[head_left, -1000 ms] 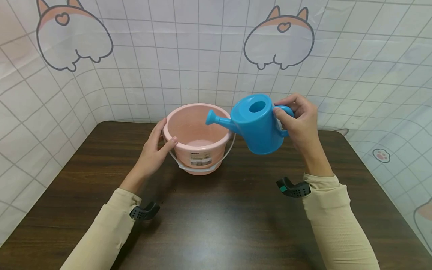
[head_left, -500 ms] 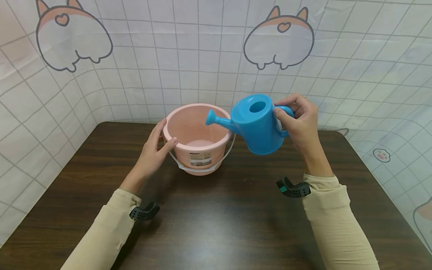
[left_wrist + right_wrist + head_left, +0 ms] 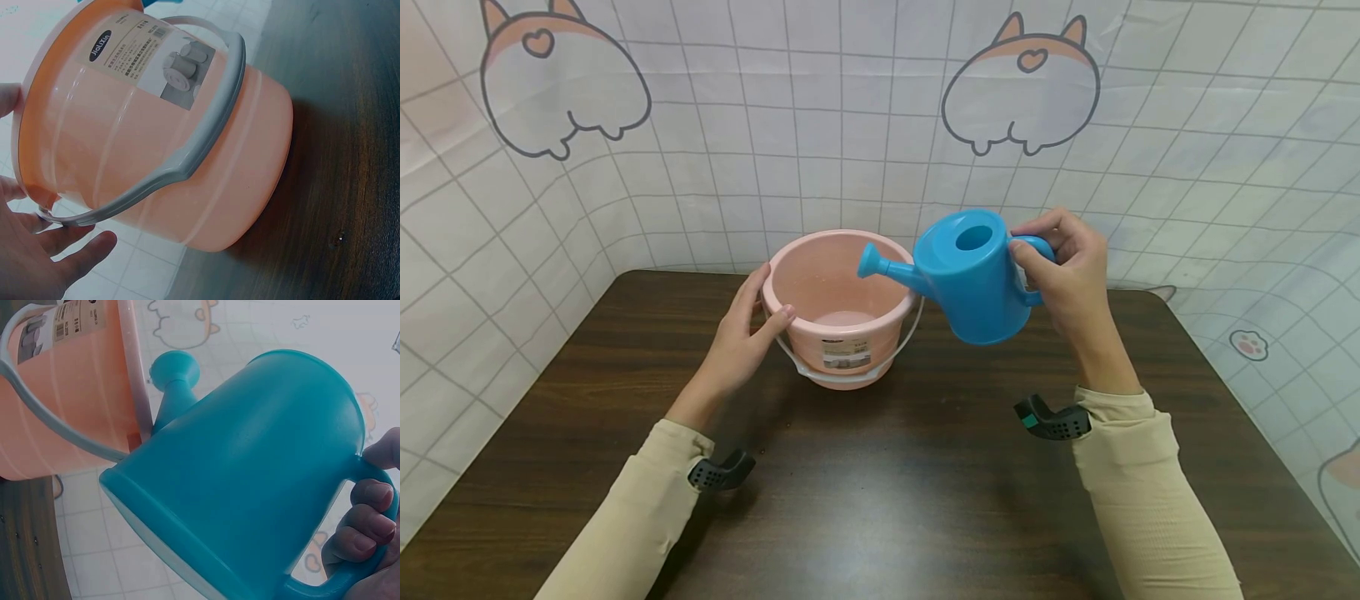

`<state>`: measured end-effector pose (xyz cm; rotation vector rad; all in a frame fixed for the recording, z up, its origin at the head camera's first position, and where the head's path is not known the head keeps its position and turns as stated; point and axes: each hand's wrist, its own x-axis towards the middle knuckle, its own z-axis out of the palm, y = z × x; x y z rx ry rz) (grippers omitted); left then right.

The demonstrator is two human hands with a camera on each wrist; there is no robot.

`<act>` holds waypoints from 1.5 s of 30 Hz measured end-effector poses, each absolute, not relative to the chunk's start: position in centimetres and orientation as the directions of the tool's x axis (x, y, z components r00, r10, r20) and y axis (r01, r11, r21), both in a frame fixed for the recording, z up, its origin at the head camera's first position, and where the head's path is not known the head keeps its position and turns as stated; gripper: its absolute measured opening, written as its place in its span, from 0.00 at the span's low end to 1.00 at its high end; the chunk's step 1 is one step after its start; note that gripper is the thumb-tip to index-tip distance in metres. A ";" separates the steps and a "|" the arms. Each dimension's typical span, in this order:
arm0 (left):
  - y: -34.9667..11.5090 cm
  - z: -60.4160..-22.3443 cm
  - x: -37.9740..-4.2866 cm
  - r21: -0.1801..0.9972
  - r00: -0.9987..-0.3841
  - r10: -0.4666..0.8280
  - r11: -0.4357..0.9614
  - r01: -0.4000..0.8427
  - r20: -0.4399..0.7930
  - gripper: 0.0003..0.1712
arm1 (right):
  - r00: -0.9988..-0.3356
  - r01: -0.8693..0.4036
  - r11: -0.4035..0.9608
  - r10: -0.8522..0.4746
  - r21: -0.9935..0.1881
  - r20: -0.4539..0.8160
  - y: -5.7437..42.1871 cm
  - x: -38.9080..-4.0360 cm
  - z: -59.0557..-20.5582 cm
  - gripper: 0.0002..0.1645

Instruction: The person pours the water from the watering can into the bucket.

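A pink bucket [image 3: 842, 333] with a label and a grey-white handle stands at the table's back, its handle hanging down in front. My left hand [image 3: 733, 350] holds its left side, thumb over the rim and the other fingers along the outside; in the left wrist view this hand [image 3: 44, 250] shows at the lower left. A blue watering can [image 3: 973, 287] is raised right of the bucket, tilted slightly, its spout [image 3: 887, 268] over the bucket's opening. My right hand [image 3: 1067, 262] grips the can's handle, fingers curled through it in the right wrist view. No water stream shows.
The dark wooden table [image 3: 865, 500] runs beneath both forearms. A white gridded sheet [image 3: 850, 125] with cartoon dog drawings hangs behind and at the sides. Black bands [image 3: 718, 471] are on both wrists. Small drops [image 3: 340, 237] dot the tabletop near the bucket.
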<state>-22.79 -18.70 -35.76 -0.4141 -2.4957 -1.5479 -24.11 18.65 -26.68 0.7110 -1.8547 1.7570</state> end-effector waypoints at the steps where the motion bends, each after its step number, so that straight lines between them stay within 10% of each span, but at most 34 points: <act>1: -18.7 -35.8 -22.8 0.846 -0.946 0.141 0.424 0.323 0.291 0.42 | -0.747 -0.665 0.039 -0.042 -0.746 0.663 18.6 -24.1 -26.7 0.07; 45: -18.7 -35.8 -22.9 0.843 -0.945 0.139 0.428 0.327 0.296 0.42 | -0.755 -0.656 0.053 -0.035 -0.753 0.655 18.5 -24.1 -26.6 0.05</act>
